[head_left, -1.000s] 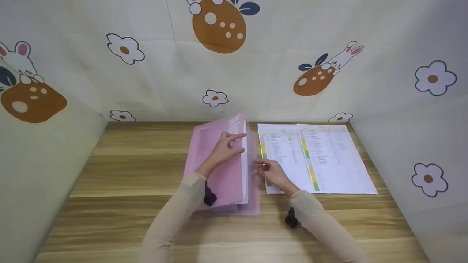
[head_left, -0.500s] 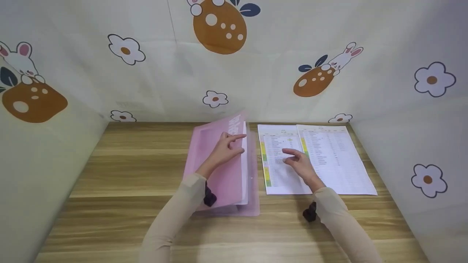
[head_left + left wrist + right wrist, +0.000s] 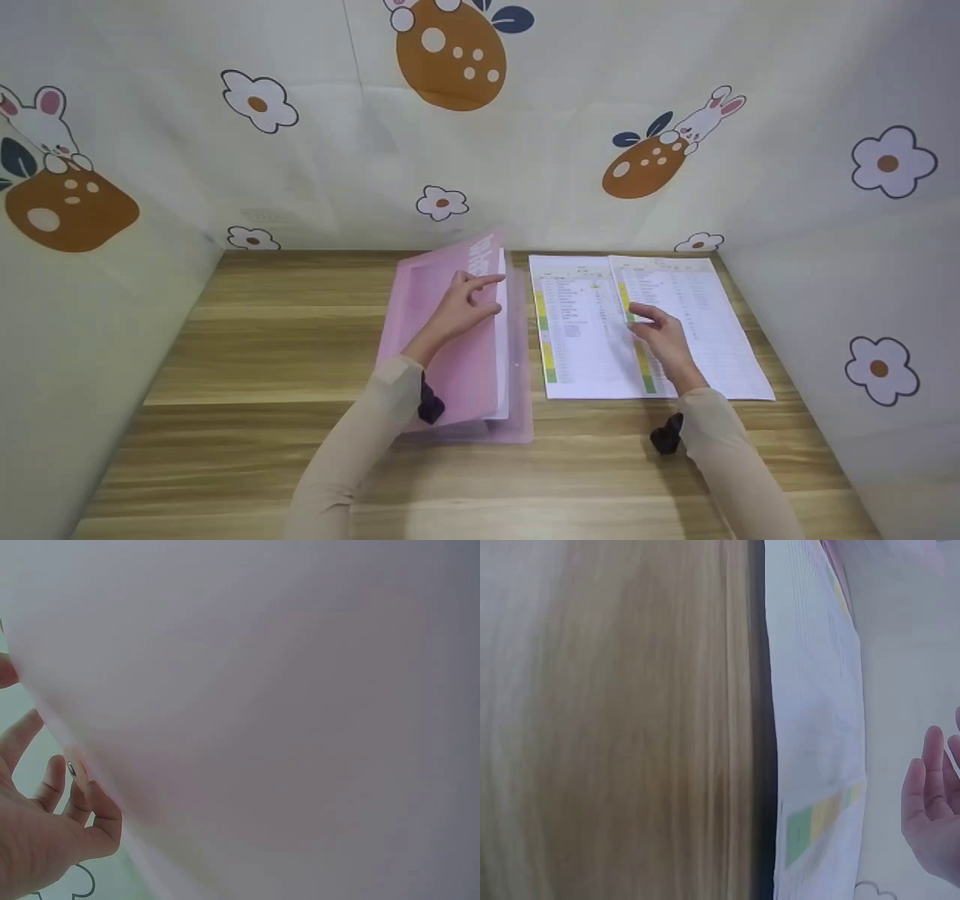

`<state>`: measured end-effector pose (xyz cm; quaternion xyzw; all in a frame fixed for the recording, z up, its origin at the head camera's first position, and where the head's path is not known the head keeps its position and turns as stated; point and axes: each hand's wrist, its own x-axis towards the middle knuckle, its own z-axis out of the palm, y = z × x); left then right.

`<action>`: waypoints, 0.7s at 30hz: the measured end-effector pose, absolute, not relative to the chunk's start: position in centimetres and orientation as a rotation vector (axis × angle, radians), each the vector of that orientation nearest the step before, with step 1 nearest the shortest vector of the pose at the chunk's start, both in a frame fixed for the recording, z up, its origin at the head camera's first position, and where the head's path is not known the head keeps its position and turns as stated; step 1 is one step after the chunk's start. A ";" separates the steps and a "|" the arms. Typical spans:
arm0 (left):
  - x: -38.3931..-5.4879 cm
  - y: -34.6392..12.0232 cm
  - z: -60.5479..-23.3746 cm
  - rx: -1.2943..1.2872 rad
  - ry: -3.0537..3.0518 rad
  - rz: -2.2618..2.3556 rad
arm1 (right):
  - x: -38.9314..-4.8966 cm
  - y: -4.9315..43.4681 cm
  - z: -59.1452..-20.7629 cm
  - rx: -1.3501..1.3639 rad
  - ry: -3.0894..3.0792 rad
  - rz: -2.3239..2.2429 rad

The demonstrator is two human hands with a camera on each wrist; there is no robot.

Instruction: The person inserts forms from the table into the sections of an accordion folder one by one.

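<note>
A pink translucent folder (image 3: 442, 375) lies in the middle of the table, its cover raised at the right side. White paper (image 3: 504, 360) shows inside along that edge. My left hand (image 3: 459, 307) holds the cover at its free edge; in the left wrist view its fingers curl at the folder's edge near a small round snap (image 3: 72, 769). My right hand (image 3: 665, 339) hovers over two printed sheets, a left sheet (image 3: 589, 367) and a right sheet (image 3: 716, 352) overlapping it. Its fingers are loosely bent with nothing between them.
The sheets carry tables with yellow and green bands along their left sides. A wood-grain table (image 3: 262, 337) lies beneath everything. A curtain (image 3: 337, 165) printed with rabbits and flowers encloses the back and both sides.
My right hand has left the folder's right edge and moved right, over the printed sheets. My left hand and the raised cover have stayed in place.
</note>
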<state>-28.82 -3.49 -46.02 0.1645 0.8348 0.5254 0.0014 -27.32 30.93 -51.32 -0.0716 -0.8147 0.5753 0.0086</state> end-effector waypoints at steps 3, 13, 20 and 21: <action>-28.9 -3.5 -46.1 0.523 2.619 1.657 | -28.5 33.2 -53.9 -0.263 -2.524 1.739; -28.9 -3.5 -46.0 0.527 2.643 1.638 | -29.2 37.4 -56.2 -0.392 -2.461 1.701; -28.9 -3.5 -46.1 0.549 2.666 1.637 | -28.5 39.0 -56.1 -0.434 -2.459 1.663; -28.9 -3.5 -46.1 0.552 2.664 1.639 | -28.4 39.3 -56.1 -0.425 -2.465 1.648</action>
